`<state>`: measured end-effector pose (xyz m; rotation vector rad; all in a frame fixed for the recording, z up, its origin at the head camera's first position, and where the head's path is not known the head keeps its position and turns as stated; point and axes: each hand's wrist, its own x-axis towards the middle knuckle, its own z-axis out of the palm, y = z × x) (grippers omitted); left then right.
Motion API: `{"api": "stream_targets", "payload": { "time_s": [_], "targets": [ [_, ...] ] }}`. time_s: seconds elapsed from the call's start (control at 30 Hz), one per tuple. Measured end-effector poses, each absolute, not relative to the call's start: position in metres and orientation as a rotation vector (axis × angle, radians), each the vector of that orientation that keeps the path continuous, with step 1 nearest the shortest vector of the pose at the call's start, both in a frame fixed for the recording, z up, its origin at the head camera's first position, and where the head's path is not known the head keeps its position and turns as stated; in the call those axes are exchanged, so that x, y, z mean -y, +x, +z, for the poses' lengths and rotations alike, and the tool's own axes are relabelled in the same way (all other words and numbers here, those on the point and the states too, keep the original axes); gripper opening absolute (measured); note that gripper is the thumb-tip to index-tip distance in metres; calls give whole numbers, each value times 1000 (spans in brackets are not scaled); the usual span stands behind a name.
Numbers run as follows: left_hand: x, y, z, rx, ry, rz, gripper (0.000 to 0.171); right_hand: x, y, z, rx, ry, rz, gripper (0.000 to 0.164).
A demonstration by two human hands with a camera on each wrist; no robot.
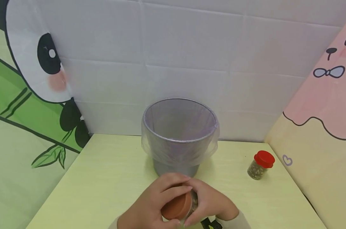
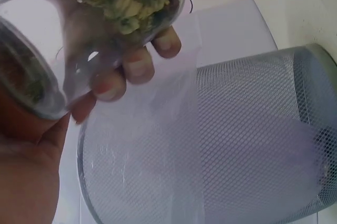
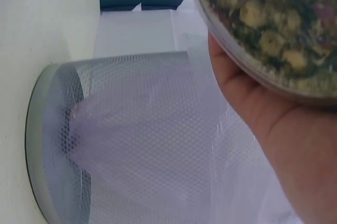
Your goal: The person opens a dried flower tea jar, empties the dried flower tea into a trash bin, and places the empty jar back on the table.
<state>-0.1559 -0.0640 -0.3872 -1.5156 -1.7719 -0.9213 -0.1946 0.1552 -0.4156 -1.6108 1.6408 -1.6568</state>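
Note:
At the near middle of the table in the head view, a clear jar (image 1: 194,201) with an orange-brown lid (image 1: 175,207) lies tilted between both hands. My left hand (image 1: 150,203) grips the lid, fingers curled over its top and thumb beneath. From the other side, my right hand (image 1: 211,198) holds the jar's body. Dried yellowish-green flower buds (image 2: 126,3) show through the wall in the left wrist view. Mixed dried pieces (image 3: 274,29) fill the round end seen in the right wrist view. The hands cover much of the jar.
A grey mesh waste bin (image 1: 175,156) with a thin translucent bag over its rim stands just beyond the hands. At the right of the yellow table (image 1: 104,165) stands a red-lidded jar (image 1: 257,170) of dried pieces. A white wall (image 1: 184,41) closes the back.

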Motion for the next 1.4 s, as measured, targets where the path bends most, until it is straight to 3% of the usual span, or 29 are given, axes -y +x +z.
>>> {"api": "stream_targets", "payload": {
  "time_s": [0.27,0.73,1.0,1.23,1.4],
  "targets": [
    [58,-157,-389,1698,-1483,-897,48,-150,-192,-416,-1691,-1603,-1649,81],
    [53,-154,-400,1837,-1058,-968,44,-145,-176,-408,-2683,-1523,-1408,79],
    [59,-153,-394,1813,-1256,-904,61,-155,-186,-409,-2195,-1533,-1597,82],
    [61,-151,-388,1771,-1523,-1005,56,-161,-194,-411,-1676,-1590,-1684,85],
    [59,-149,-387,1758,-1528,-985,51,-160,-194,-411,-1599,-1628,-1683,82]
  ]
}}
